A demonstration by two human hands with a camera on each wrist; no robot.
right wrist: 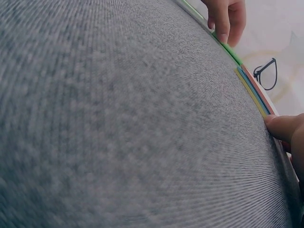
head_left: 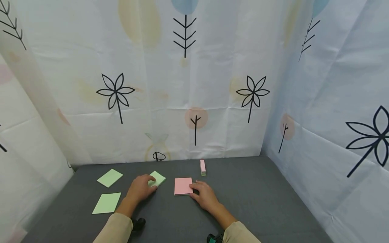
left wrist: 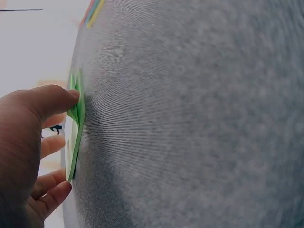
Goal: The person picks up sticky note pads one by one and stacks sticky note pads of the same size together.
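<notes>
My left hand pinches a pale green sticky note pad between thumb and fingers. In the left wrist view the green sheets bulge apart under the thumb. To its right lies a square sticky note pad, pink on top; the right wrist view shows blue and yellow layers beneath. My right hand holds this pad at its right edge, thumb at the near corner and fingertips farther along. The palm side of the right hand is hidden in the head view.
Two green paper squares, a far one and a near one, lie at the left on the grey table. A narrow pink-topped stack stands behind the pink pad. Patterned white curtains enclose the table's back and sides.
</notes>
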